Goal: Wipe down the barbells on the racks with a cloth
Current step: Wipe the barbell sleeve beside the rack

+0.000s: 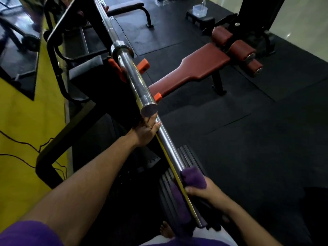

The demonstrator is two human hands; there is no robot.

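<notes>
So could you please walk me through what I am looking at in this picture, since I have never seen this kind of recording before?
There is no machine here: a person wears a camera on the head, so you look down along their own arms in a gym. The left hand grips a steel barbell just below the end of a second, thicker barbell that runs away towards the rack. The right hand holds a purple cloth wrapped on the nearer bar, as if wiping it. On the black floor mats stand a red bench and a black bench. A clear tub sits further back.
</notes>
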